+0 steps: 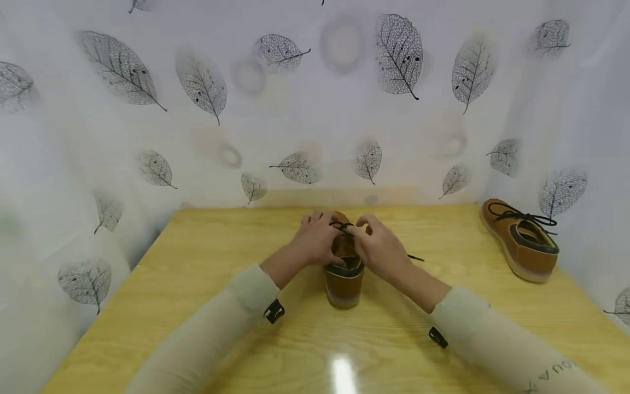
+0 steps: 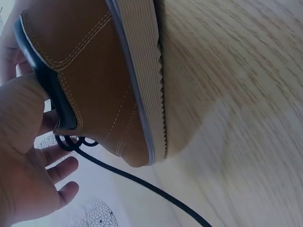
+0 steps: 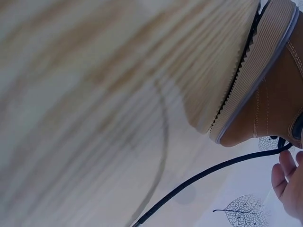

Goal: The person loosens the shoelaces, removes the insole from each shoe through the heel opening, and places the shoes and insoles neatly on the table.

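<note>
A brown leather shoe [image 1: 343, 287] with a dark collar stands upright on the table, heel toward me. Its black shoelace [image 1: 343, 225] is looped over the top. My left hand [image 1: 315, 241] reaches over the shoe's left side, thumb at the collar and apart from the index finger, whose tip is by the lace; the other fingers spread forward. From the right, my right hand [image 1: 381, 249] has its index fingertip on the knot, and its thumb is largely hidden. One lace end [image 2: 142, 182] trails past the left side, another lace end [image 3: 189, 182] past the right.
A matching brown shoe [image 1: 531, 254], laced in a bow, stands at the table's far right. The wooden table [image 1: 221, 246] meets a pale leaf-printed curtain [image 1: 305, 120] at the back, with more curtain along both sides.
</note>
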